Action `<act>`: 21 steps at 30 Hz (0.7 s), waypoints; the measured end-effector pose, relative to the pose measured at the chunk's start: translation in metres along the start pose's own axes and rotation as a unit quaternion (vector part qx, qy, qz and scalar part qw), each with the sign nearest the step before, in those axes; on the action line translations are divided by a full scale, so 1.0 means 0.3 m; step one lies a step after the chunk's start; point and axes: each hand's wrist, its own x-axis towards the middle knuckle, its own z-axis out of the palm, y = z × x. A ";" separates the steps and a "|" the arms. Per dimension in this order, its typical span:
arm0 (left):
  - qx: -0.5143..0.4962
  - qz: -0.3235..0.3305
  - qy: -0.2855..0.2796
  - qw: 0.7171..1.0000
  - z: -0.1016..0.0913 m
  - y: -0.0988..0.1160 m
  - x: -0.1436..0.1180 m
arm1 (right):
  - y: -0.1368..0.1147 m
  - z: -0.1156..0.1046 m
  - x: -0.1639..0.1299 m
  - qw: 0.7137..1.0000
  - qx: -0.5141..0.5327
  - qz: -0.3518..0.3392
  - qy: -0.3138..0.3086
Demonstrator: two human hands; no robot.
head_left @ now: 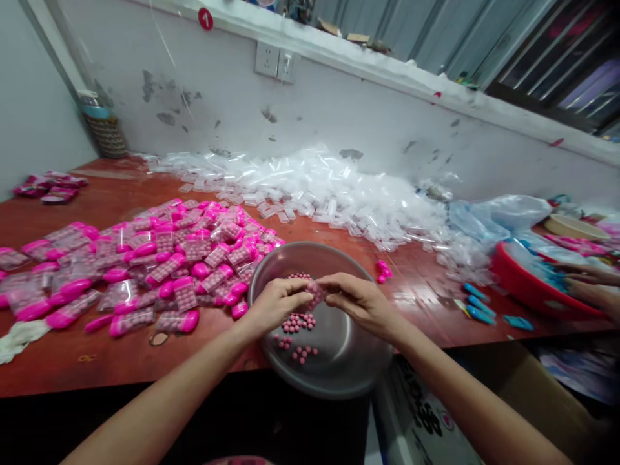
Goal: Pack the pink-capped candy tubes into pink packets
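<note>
Over a grey metal bowl (pixel 339 361), both hands meet at a small clear case filled with pink beads (pixel 316 296). My left hand (pixel 277 302) pinches its left side between thumb and fingers. From the other side my right hand (pixel 362 302) closes its fingertips on the case. Loose pink balls (pixel 299 323) lie in the bowl below the hands. Left of the bowl spreads a heap of bead-filled clear cases with bright pink caps (pixel 186 294). A small pink cap piece (pixel 384 271) lies just right of the bowl's rim.
Behind the bowl, clear empty cases (pixel 329 194) are piled along the wall. At right, a co-worker's hands (pixel 588 284) reach over a red basin (pixel 508 284); several blue pieces (pixel 479 307) lie beside it. A woven-covered bottle (pixel 103 126) stands in the back left corner.
</note>
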 end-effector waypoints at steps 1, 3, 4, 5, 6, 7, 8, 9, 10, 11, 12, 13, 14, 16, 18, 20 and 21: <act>0.004 -0.003 -0.009 1.000 0.002 0.005 -0.002 | 0.000 -0.008 -0.001 0.999 -0.029 -0.015 -0.012; 0.022 -0.010 -0.020 1.000 0.006 0.012 -0.008 | -0.001 -0.010 -0.007 0.997 -0.067 -0.024 -0.017; 0.035 -0.016 -0.018 0.999 0.006 0.014 -0.011 | -0.001 -0.004 -0.013 0.997 -0.077 -0.022 -0.010; 0.046 -0.024 -0.012 0.999 0.004 0.013 -0.014 | -0.001 0.004 -0.021 0.997 -0.082 -0.015 0.001; 0.053 -0.037 0.000 0.998 0.002 0.010 -0.015 | -0.001 0.015 -0.031 0.997 -0.082 -0.004 0.014; 0.050 -0.052 0.013 0.997 -0.002 0.005 -0.016 | 0.001 0.026 -0.043 0.996 -0.078 0.010 0.031; 0.035 -0.068 0.030 0.997 -0.005 -0.001 -0.015 | 0.004 0.036 -0.055 0.996 -0.070 0.024 0.048; 0.011 -0.084 0.048 0.995 -0.008 -0.006 -0.013 | 0.010 0.042 -0.067 0.996 -0.060 0.035 0.063; -0.020 -0.101 0.064 0.993 -0.011 -0.010 -0.012 | 0.021 0.042 -0.079 0.995 -0.052 0.042 0.076; -0.052 -0.116 0.078 0.989 -0.012 -0.011 -0.010 | 0.038 0.033 -0.089 0.994 -0.048 0.048 0.091; -0.079 -0.129 0.089 0.984 -0.012 -0.011 -0.010 | 0.063 0.014 -0.099 0.991 -0.051 0.059 0.111; -0.101 -0.139 0.097 0.980 -0.011 -0.008 -0.009 | 0.098 -0.015 -0.107 0.984 -0.070 0.089 0.139; -0.116 -0.147 0.102 0.977 -0.010 -0.004 -0.009 | 0.143 -0.053 -0.112 0.971 -0.097 0.130 0.173; -0.130 -0.157 0.109 0.973 -0.007 0.004 -0.009 | 0.255 -0.151 -0.117 0.913 -0.195 0.270 0.235; -0.132 -0.172 0.112 0.970 -0.005 0.008 -0.009 | 0.382 -0.255 -0.112 0.881 -0.233 0.336 0.239; -0.126 -0.188 0.115 0.967 -0.005 0.008 -0.008 | 0.503 -0.339 -0.097 0.854 -0.260 0.390 0.228; -0.120 -0.194 0.117 0.967 -0.004 0.008 -0.007 | 0.555 -0.370 -0.086 0.840 -0.270 0.415 0.220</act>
